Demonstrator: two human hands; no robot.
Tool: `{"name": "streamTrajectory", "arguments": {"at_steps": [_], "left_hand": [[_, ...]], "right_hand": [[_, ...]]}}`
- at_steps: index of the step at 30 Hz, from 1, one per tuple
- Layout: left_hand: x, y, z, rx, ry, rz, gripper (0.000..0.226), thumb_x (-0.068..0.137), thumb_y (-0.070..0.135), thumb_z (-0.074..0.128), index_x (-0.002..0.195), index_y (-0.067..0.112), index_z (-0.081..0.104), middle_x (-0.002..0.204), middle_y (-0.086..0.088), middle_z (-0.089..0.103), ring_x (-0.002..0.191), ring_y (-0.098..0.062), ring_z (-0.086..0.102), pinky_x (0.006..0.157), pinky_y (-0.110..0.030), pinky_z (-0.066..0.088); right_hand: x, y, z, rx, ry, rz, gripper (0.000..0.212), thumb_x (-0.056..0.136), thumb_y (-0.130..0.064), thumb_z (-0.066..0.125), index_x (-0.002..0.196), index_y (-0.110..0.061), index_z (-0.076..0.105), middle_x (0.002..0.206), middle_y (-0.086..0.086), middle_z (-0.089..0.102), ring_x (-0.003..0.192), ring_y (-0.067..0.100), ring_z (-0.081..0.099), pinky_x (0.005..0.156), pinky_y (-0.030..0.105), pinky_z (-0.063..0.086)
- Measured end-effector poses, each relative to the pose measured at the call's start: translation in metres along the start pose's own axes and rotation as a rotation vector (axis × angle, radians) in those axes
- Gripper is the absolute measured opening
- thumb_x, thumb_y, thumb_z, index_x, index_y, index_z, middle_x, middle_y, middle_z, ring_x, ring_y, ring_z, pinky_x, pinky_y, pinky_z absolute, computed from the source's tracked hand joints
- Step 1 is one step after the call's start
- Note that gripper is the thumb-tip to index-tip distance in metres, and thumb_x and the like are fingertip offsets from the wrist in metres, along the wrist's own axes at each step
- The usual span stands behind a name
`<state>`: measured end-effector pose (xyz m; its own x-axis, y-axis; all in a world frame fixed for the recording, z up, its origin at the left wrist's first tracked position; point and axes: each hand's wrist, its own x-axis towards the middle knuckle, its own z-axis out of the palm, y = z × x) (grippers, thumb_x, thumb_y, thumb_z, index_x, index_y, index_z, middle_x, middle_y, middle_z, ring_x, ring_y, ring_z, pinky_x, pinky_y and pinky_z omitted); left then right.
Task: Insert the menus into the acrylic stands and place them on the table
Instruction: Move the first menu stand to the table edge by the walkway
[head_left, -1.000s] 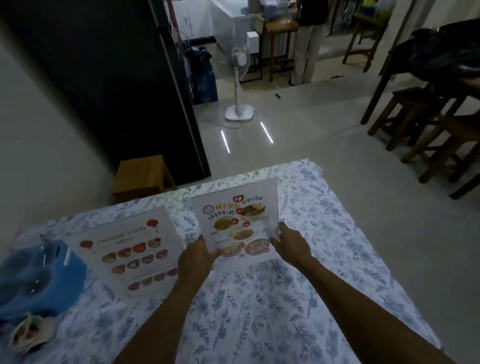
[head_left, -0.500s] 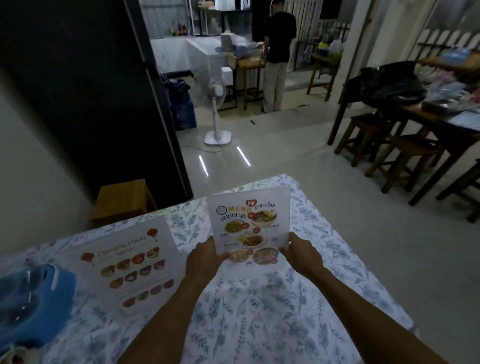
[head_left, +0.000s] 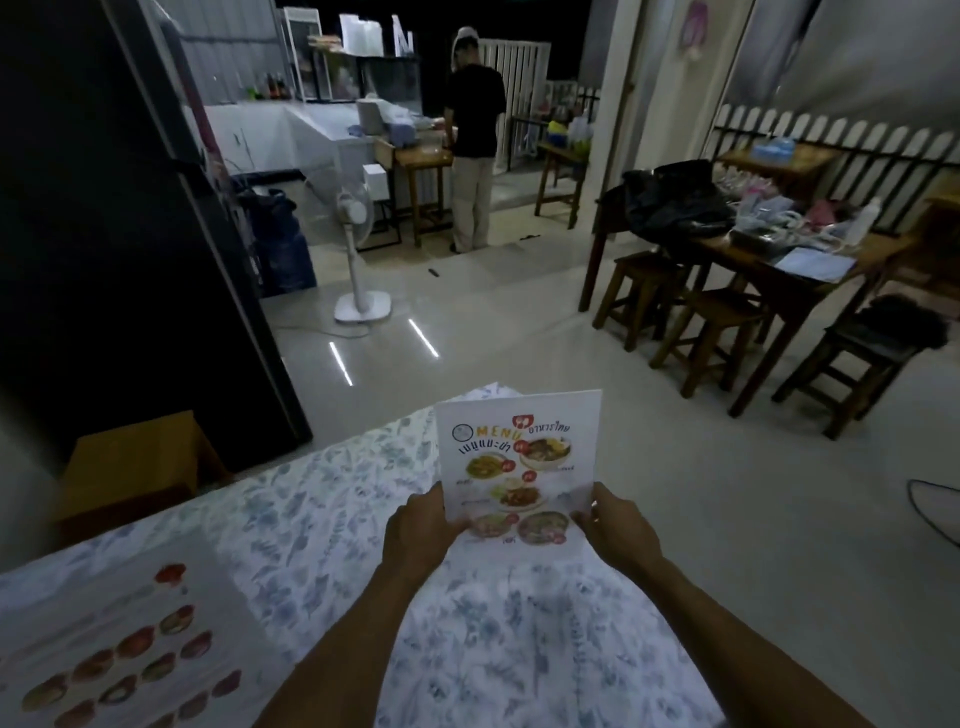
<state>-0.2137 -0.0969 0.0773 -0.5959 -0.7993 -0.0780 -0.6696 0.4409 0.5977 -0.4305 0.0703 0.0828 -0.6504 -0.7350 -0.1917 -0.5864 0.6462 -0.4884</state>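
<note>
A white menu (head_left: 519, 462) printed with food pictures and the word MENU stands upright above the far part of the table (head_left: 322, 519), which wears a blue floral cloth. My left hand (head_left: 418, 535) grips its lower left edge and my right hand (head_left: 613, 530) grips its lower right edge. I cannot tell whether it sits in a clear stand. A second menu (head_left: 130, 649) with rows of red dishes lies at the lower left of the table.
A wooden stool (head_left: 140, 467) stands beyond the table's left side, by a dark wall. A white floor fan (head_left: 358, 260) is on the tiled floor ahead. A person (head_left: 475, 145) stands at the back. Wooden tables and stools (head_left: 727, 322) fill the right.
My view has tilted up and to the right, so the room shows more. Both hands have raised the menu, keeping hold of its lower edges. The blue container at left has left the view.
</note>
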Motion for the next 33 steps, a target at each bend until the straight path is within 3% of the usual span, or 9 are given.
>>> {"name": "streamTrajectory", "arguments": {"at_steps": [12,22,28,33], "left_hand": [[0.122,0.006,0.049,-0.013,0.056,-0.155,0.057,0.079,0.058,0.072,0.120,0.021,0.062,0.100,-0.005,0.074,0.083,-0.025,0.072,0.065,-0.033,0.058],[0.200,-0.030,0.015,0.152,0.216,-0.320,0.061,0.079,0.063,0.069,0.122,0.021,0.061,0.101,-0.006,0.074,0.084,-0.027,0.071,0.067,-0.038,0.059],[0.250,-0.035,0.011,0.182,0.269,-0.334,0.069,0.076,0.073,0.062,0.121,0.021,0.057,0.101,-0.005,0.075,0.082,-0.026,0.071,0.065,-0.042,0.060],[0.285,-0.029,0.013,0.225,0.274,-0.306,0.067,0.079,0.069,0.063,0.121,0.016,0.059,0.096,-0.008,0.074,0.079,-0.029,0.071,0.066,-0.042,0.059]], "right_hand": [[0.152,0.018,-0.002,-0.085,-0.108,-0.023,0.038,0.096,-0.046,0.052,0.123,-0.020,0.053,0.117,0.008,0.070,0.097,0.029,0.069,0.079,0.039,0.057],[0.278,-0.047,0.022,-0.073,-0.176,-0.244,0.044,0.094,-0.051,0.053,0.126,-0.020,0.052,0.116,0.007,0.070,0.098,0.030,0.069,0.081,0.043,0.058],[0.338,-0.065,0.019,-0.066,-0.149,-0.325,0.047,0.096,-0.050,0.053,0.129,-0.017,0.051,0.124,0.008,0.067,0.105,0.032,0.067,0.084,0.044,0.056],[0.377,-0.065,0.016,-0.091,-0.141,-0.324,0.051,0.096,-0.052,0.050,0.131,-0.014,0.050,0.125,0.010,0.067,0.102,0.031,0.068,0.079,0.041,0.056]]}}
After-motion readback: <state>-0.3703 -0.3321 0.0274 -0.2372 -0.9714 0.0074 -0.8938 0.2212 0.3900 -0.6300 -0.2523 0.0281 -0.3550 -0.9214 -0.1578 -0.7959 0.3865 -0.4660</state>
